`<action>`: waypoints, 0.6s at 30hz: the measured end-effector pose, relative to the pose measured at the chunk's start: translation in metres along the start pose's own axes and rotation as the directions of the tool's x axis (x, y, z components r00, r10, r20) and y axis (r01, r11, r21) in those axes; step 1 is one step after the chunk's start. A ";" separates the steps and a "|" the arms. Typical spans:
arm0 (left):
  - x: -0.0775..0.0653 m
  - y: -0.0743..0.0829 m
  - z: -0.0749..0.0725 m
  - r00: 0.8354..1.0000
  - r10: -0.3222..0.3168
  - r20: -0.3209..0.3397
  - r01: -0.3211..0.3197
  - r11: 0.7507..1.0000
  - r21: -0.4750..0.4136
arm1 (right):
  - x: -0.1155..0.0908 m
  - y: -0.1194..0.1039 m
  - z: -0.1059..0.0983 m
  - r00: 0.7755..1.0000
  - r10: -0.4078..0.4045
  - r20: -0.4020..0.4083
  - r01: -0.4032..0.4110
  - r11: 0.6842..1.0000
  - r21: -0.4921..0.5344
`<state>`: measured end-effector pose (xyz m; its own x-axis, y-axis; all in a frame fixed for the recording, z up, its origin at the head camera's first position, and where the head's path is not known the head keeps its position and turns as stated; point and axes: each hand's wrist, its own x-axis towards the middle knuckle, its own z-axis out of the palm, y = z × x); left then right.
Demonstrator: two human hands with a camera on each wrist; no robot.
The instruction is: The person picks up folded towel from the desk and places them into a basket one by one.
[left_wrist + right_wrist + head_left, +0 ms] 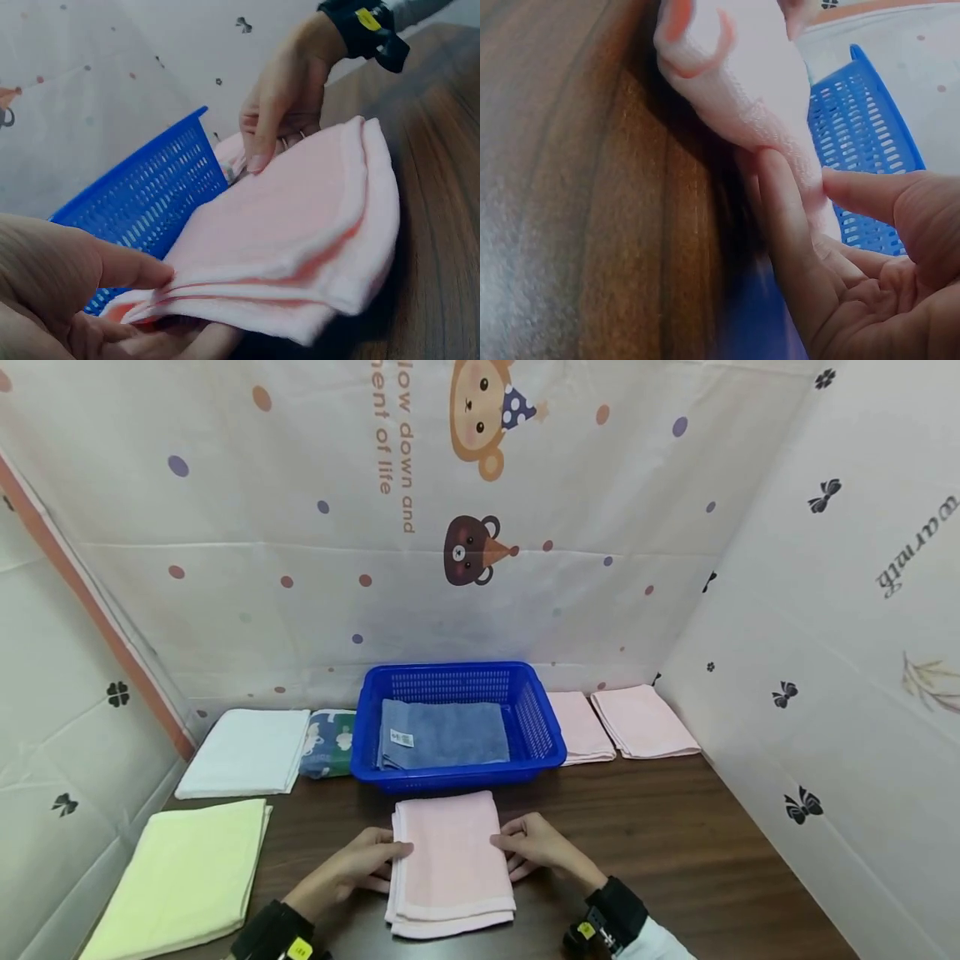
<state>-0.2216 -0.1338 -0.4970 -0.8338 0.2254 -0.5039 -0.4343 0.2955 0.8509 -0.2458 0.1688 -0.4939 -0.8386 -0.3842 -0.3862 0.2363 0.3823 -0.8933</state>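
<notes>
A folded pink towel (452, 860) with paler edges is held between both hands in front of the basket. My left hand (367, 860) pinches its left side, thumb on top and fingers beneath, as the left wrist view shows. On the opposite side, my right hand (542, 845) pinches the folded edge (780, 142) between thumb and fingers. Behind the towel stands a blue plastic basket (459, 782), where a folded blue-grey towel (450, 737) with a white label lies on the bottom.
Left of the basket are a white towel (243, 752), a patterned blue-green cloth (327, 743) and a yellow-green towel (183, 872). Two pink folded towels (579, 728) lie at its right. Printed fabric (300, 635) walls the wooden table (675, 852) at the back and sides.
</notes>
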 end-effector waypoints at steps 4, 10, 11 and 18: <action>-0.001 -0.003 0.001 0.998 0.056 0.034 -0.056 0.998 -0.004 | -0.001 -0.002 -0.001 1.000 -0.008 -0.001 0.008 1.000 0.002; -0.023 0.002 -0.005 0.982 0.144 0.124 -0.138 0.989 -0.060 | -0.016 -0.017 -0.001 0.997 -0.064 0.034 0.063 0.998 0.014; -0.029 0.005 -0.007 0.975 0.167 0.149 -0.157 0.984 -0.079 | -0.020 -0.021 -0.002 0.996 -0.075 0.040 0.074 0.997 0.019; -0.068 0.045 -0.036 0.905 0.298 0.303 -0.249 0.949 -0.191 | -0.046 -0.065 -0.018 0.971 -0.213 0.106 0.209 0.977 0.046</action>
<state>-0.1960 -0.1690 -0.4191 -0.7811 0.5733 -0.2473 -0.2700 0.0470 0.9617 -0.2319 0.1771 -0.4144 -0.8128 -0.5437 -0.2090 0.0779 0.2541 -0.9640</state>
